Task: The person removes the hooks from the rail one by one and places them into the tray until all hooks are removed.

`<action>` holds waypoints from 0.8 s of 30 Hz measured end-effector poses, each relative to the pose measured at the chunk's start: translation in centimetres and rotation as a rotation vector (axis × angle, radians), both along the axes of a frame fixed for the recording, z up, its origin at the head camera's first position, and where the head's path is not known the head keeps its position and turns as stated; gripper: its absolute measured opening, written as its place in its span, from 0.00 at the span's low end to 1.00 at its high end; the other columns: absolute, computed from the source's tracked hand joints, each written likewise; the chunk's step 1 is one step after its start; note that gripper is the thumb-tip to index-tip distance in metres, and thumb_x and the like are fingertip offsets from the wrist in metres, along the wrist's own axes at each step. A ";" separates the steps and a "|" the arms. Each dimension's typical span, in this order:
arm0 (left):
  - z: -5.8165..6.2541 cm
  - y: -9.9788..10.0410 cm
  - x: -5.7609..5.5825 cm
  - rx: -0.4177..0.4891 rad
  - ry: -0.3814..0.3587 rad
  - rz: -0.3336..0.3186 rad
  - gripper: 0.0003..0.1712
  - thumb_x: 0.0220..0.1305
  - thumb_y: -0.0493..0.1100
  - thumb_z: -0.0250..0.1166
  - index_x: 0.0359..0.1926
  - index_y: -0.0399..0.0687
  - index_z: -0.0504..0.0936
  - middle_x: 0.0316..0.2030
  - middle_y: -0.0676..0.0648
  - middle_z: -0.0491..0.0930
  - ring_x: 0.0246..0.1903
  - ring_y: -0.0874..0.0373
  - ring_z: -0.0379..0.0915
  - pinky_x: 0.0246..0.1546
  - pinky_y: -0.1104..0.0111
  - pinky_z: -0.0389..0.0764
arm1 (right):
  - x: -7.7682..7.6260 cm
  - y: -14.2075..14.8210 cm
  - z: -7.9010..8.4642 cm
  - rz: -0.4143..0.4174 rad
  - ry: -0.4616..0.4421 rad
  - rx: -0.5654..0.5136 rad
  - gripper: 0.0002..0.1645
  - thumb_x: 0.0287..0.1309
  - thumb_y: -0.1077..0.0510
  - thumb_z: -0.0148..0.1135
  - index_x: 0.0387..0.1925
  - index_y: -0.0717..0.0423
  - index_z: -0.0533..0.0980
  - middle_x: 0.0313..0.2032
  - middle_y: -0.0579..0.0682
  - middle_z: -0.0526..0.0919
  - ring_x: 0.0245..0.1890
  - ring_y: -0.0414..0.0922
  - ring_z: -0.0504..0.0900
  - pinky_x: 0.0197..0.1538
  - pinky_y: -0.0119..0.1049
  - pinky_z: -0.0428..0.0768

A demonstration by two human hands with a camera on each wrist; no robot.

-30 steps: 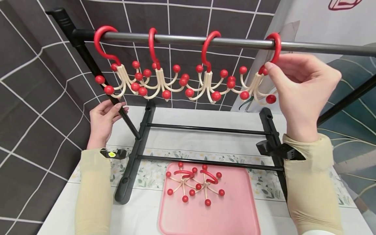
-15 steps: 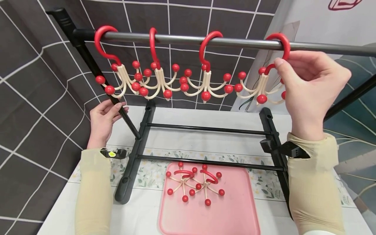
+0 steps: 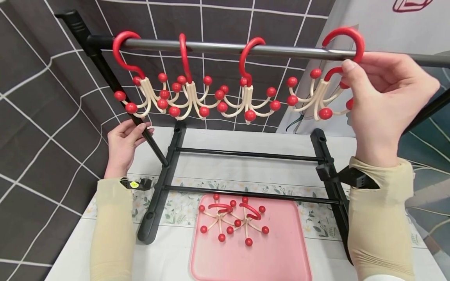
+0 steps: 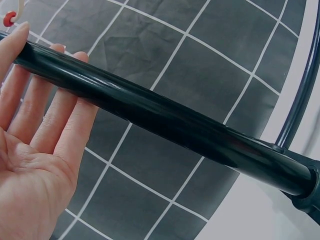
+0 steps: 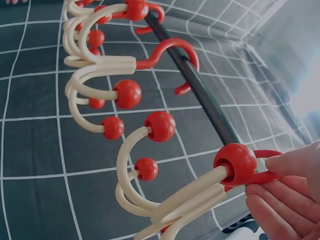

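Observation:
My right hand (image 3: pixel 390 93) pinches the red hook of the rightmost claw-shaped hanger (image 3: pixel 319 93) between thumb and fingers. That hook arches over the grey rail (image 3: pixel 218 47), its top standing above it; cream arms tipped with red balls spread below. In the right wrist view the hanger (image 5: pixel 185 200) is close up, a ball partly covering its hook. Three similar hangers hang along the rail, the nearest to it being a third hanger (image 3: pixel 248 97). At the left, my left hand (image 3: pixel 121 146) holds the rack's slanted black post (image 4: pixel 150 110), thumb in front and fingers behind.
Two more hangers (image 3: pixel 219 218) lie side by side on a pink tray (image 3: pixel 267 261) under the rack. Black crossbars (image 3: pixel 249 154) join the rack's feet on the white table. A dark tiled-pattern wall (image 3: pixel 225 23) stands behind; cables run at the far right.
My right hand has moved right and slightly up along the rail, taking the rightmost hanger with it, its hook now higher over the rail. My left hand stays on the post.

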State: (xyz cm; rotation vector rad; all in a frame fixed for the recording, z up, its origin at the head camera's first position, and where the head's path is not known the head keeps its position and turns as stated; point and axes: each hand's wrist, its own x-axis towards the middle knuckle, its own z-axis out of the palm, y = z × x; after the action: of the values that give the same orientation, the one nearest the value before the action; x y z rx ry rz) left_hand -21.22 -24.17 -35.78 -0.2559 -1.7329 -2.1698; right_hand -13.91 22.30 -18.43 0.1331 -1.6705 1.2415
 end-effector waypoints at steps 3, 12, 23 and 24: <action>0.0 0.0 0.0 0.003 0.002 -0.002 0.15 0.66 0.32 0.69 0.53 0.32 0.84 0.40 0.41 0.87 0.37 0.53 0.88 0.44 0.67 0.85 | 0.3 0.2 0.1 0.016 0.007 -0.035 0.13 0.57 0.60 0.77 0.43 0.60 0.87 0.41 0.56 0.89 0.36 0.42 0.88 0.44 0.28 0.84; -0.1 -0.1 -0.1 0.006 0.007 -0.005 0.15 0.66 0.32 0.70 0.52 0.32 0.84 0.40 0.41 0.87 0.37 0.54 0.88 0.44 0.67 0.85 | 0.7 1.0 0.1 0.007 0.041 -0.003 0.13 0.56 0.61 0.76 0.43 0.63 0.86 0.42 0.59 0.88 0.38 0.45 0.88 0.47 0.31 0.84; -0.3 0.0 -0.1 0.022 0.021 -0.014 0.14 0.66 0.31 0.69 0.52 0.31 0.84 0.40 0.41 0.87 0.37 0.53 0.88 0.45 0.67 0.85 | 1.9 1.8 -1.4 0.006 0.014 0.007 0.15 0.56 0.63 0.76 0.44 0.66 0.85 0.43 0.60 0.88 0.39 0.45 0.89 0.44 0.29 0.84; -0.3 0.0 -0.1 0.024 0.021 -0.016 0.14 0.66 0.31 0.68 0.52 0.31 0.84 0.40 0.41 0.87 0.37 0.53 0.88 0.45 0.66 0.85 | 2.1 1.9 -1.5 0.005 0.008 0.007 0.15 0.56 0.63 0.76 0.44 0.66 0.85 0.43 0.60 0.88 0.40 0.45 0.89 0.44 0.29 0.84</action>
State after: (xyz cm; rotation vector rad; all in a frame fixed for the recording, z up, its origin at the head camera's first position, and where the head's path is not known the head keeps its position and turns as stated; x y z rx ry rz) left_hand -21.35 -24.20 -36.04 -0.2864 -1.6988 -2.1902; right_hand -11.79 24.18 -19.96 0.1468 -1.6691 1.2376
